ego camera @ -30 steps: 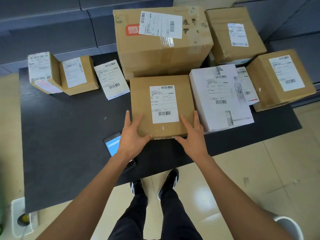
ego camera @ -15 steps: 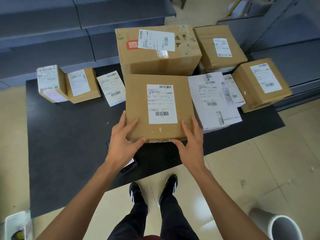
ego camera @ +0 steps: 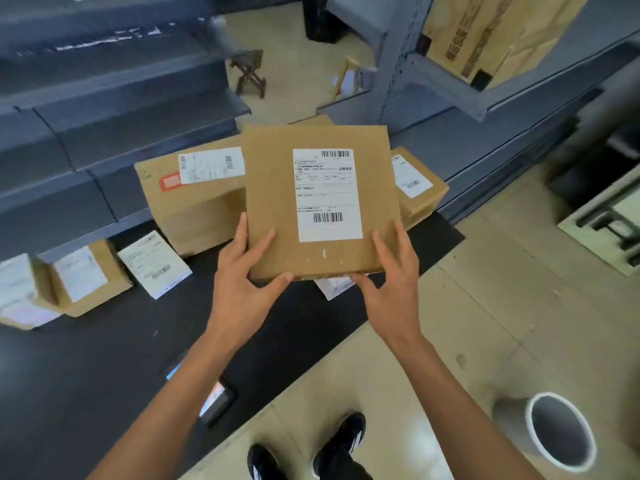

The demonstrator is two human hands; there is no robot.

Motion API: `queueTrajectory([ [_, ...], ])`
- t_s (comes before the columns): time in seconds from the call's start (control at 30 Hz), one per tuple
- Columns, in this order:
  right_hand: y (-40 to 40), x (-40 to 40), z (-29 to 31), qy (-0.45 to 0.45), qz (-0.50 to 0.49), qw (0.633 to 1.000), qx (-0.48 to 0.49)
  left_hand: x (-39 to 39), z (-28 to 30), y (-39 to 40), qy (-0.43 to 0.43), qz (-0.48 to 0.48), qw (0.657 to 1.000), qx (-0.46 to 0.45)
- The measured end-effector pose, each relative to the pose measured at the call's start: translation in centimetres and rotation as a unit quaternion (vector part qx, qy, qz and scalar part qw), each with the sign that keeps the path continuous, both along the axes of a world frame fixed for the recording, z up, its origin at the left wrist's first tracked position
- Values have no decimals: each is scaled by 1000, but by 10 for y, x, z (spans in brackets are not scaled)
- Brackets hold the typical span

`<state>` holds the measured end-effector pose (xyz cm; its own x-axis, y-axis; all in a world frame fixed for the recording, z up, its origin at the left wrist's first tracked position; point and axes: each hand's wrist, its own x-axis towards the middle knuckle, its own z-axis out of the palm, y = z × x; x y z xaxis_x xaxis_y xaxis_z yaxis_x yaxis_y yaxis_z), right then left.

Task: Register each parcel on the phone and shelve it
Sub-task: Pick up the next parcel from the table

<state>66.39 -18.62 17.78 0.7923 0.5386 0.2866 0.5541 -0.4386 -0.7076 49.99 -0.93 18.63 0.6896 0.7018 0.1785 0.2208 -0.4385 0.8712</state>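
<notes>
Parcel in hand: flat square brown cardboard parcel with a white barcode label (ego camera: 320,199), raised clear of the black mat (ego camera: 86,368), label facing me.
Left hand: my left hand (ego camera: 242,282) grips the parcel's near left corner, thumb on top.
Right hand: my right hand (ego camera: 394,275) grips the near right corner, thumb along the near edge.
Phone: dark smartphone with lit screen (ego camera: 211,396) lies at the mat's near edge, partly under my left forearm.
Progress: I judge this parcel is going to the grey metal shelving (ego camera: 450,109); registration unconfirmed.
Remaining: large brown carton (ego camera: 194,206), small boxes at the mat's left edge (ego camera: 83,278), others behind, unshelved.
</notes>
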Motion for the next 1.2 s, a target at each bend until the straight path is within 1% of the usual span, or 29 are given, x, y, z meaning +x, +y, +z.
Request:
queueTrajectory([
  [0.2, -53, 62, 29, -35, -75, 996, 42, 87, 38, -31, -18, -86, 996, 27],
  [0.33, -96, 101, 41, -29, -124, 990, 63, 146, 53, -64, -31, -136, 990, 27],
  [0.47, -136, 141, 53, -21, -166, 984, 57, 199, 64, -98, -34, -165, 984, 49],
  [0.67, -191, 189, 63, -36, -189, 978, 81, 263, 73, -143, -66, -188, 978, 68],
  [0.8, -220, 215, 71, -55, -210, 973, 77, 299, 80, -167, -75, -210, 973, 60],
  [0.9, -236, 233, 74, -77, -232, 967, 72, 328, 85, -180, -69, -231, 968, 76],
  [1.03, -252, 260, 75, -109, -267, 956, 56, 368, 83, -191, -102, -276, 954, 59],
  [1.2, -263, 305, 77, -121, -283, 949, 69, 427, 83, -198, -104, -312, 943, 44],
])
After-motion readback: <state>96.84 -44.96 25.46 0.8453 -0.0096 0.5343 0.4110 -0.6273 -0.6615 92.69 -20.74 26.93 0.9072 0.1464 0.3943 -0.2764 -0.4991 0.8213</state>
